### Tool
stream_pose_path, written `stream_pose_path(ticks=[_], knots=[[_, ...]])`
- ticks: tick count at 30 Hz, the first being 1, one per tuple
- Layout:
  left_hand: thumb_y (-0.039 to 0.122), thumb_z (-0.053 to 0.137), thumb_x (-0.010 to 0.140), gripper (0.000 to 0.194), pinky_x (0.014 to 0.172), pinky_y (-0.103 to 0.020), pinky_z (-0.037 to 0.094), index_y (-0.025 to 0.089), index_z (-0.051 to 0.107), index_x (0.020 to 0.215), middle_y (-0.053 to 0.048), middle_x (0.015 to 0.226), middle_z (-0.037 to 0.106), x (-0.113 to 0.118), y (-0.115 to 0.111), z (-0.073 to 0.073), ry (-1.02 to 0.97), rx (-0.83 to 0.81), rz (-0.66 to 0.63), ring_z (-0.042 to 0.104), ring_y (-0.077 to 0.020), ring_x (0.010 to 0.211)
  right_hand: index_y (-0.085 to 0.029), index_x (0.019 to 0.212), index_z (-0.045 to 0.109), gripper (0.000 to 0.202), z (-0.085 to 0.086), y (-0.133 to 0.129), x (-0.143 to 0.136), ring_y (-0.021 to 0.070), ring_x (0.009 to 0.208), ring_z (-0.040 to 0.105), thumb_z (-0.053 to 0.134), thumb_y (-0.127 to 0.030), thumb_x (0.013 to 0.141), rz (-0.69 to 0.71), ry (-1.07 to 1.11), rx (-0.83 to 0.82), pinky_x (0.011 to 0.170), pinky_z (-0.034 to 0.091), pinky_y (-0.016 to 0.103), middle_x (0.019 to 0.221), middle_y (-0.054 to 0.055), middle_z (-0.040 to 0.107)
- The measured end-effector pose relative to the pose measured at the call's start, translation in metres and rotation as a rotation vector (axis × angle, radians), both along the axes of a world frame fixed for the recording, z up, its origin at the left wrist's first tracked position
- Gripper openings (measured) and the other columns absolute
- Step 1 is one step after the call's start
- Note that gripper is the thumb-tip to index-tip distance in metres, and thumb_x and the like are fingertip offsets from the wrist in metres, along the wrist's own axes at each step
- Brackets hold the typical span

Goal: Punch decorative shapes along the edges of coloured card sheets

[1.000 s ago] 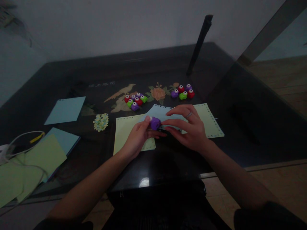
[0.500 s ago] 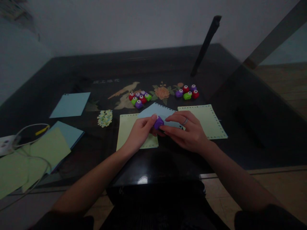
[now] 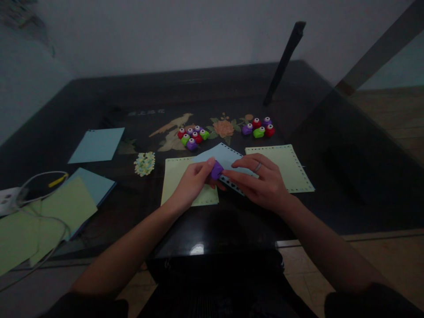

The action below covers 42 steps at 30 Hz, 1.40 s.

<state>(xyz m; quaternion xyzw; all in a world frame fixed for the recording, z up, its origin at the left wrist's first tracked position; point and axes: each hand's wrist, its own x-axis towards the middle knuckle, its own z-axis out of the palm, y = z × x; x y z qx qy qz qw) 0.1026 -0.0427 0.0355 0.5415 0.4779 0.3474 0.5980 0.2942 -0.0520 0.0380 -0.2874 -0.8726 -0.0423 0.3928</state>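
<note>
My left hand [image 3: 196,179] is closed around a small purple craft punch [image 3: 217,170], thumb pressed on its top side. A light blue sheet of paper [image 3: 222,153] with small punched holes along its edges lies at the punch, tilted cornerwise. My right hand [image 3: 263,179], a ring on one finger, holds the sheet's right part, and a fingertip touches by the punch. The right thumb is mostly hidden. Under and beside the hands lie a pale yellow-green sheet [image 3: 175,176] on the left and another pale green punched sheet [image 3: 280,165] on the right.
Two groups of red, green and purple punches, the left group [image 3: 192,137] and right group [image 3: 259,128], stand behind. A heap of paper cutouts [image 3: 145,164], a blue sheet [image 3: 97,145], stacked green paper [image 3: 71,205] and a white cable [image 3: 54,216] are at left. A black post [image 3: 285,64] rises behind.
The blue sheet has turned and shifted right, so its holed lower edge now shows beside the punch. The punch has tilted and moved slightly left in my left hand.
</note>
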Motion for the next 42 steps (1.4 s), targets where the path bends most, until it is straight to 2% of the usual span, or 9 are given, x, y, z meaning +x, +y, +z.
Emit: stream_pose_path(ticks=[7, 16, 25, 30, 35, 38, 42], knots=[[0.064, 0.045, 0.080, 0.053, 0.051, -0.023, 0.043, 0.014, 0.057, 0.073, -0.003, 0.058, 0.064, -0.001, 0.001, -0.002, 0.005, -0.011, 0.004, 0.066, -0.0168, 0.056, -0.022, 0.101, 0.068, 0.022, 0.000, 0.001, 0.000, 0.0191, 0.085, 0.057, 0.055, -0.016, 0.084, -0.013, 0.012, -0.042, 0.073, 0.049, 0.034, 0.093, 0.008, 0.065], [0.067, 0.038, 0.082, 0.060, 0.052, -0.024, 0.044, 0.011, 0.060, 0.075, -0.007, 0.066, 0.067, 0.000, -0.001, 0.001, 0.004, -0.032, -0.012, 0.068, -0.0187, 0.061, -0.022, 0.096, 0.069, 0.017, -0.002, 0.004, 0.001, 0.0169, 0.079, 0.059, 0.054, -0.020, 0.086, -0.092, 0.151, -0.154, 0.070, 0.048, 0.031, 0.086, 0.006, 0.065], [0.069, 0.035, 0.082, 0.063, 0.053, -0.024, 0.045, 0.012, 0.062, 0.074, -0.007, 0.061, 0.066, -0.001, 0.000, -0.001, 0.043, -0.018, -0.022, 0.066, -0.0181, 0.059, -0.022, 0.103, 0.067, 0.021, 0.004, -0.002, -0.003, 0.0172, 0.083, 0.059, 0.055, -0.018, 0.086, 0.064, 0.119, -0.179, 0.072, 0.049, 0.033, 0.090, 0.007, 0.065], [0.067, 0.038, 0.082, 0.061, 0.054, -0.024, 0.047, 0.013, 0.063, 0.070, -0.006, 0.057, 0.065, -0.004, 0.001, 0.000, 0.078, 0.002, -0.026, 0.064, -0.0165, 0.056, -0.021, 0.100, 0.067, 0.018, 0.003, -0.002, -0.002, 0.0170, 0.082, 0.060, 0.055, -0.020, 0.086, 0.070, 0.114, -0.198, 0.072, 0.050, 0.032, 0.089, 0.007, 0.065], [0.066, 0.037, 0.083, 0.061, 0.053, -0.024, 0.046, 0.013, 0.061, 0.066, -0.005, 0.055, 0.063, -0.004, 0.002, 0.001, 0.083, -0.038, -0.042, 0.062, -0.0158, 0.054, -0.022, 0.106, 0.065, 0.023, 0.002, 0.000, -0.005, 0.0188, 0.091, 0.060, 0.060, -0.026, 0.084, -0.021, 0.207, -0.348, 0.079, 0.050, 0.034, 0.096, 0.007, 0.065], [0.065, 0.038, 0.082, 0.060, 0.053, -0.024, 0.046, 0.014, 0.059, 0.060, -0.004, 0.052, 0.061, -0.002, 0.001, 0.003, 0.124, 0.016, -0.047, 0.059, -0.0143, 0.051, -0.022, 0.116, 0.059, 0.037, 0.000, 0.002, -0.011, 0.0200, 0.096, 0.059, 0.065, -0.030, 0.080, 0.038, 0.190, -0.477, 0.080, 0.050, 0.035, 0.107, 0.009, 0.063], [0.065, 0.038, 0.082, 0.060, 0.055, -0.024, 0.046, 0.015, 0.057, 0.056, -0.003, 0.052, 0.061, -0.001, -0.002, 0.006, 0.218, 0.112, -0.076, 0.057, -0.0139, 0.052, -0.021, 0.114, 0.059, 0.036, -0.002, 0.003, -0.017, 0.0174, 0.085, 0.060, 0.067, -0.028, 0.079, 0.117, 0.223, -0.558, 0.077, 0.050, 0.034, 0.101, 0.006, 0.065]])
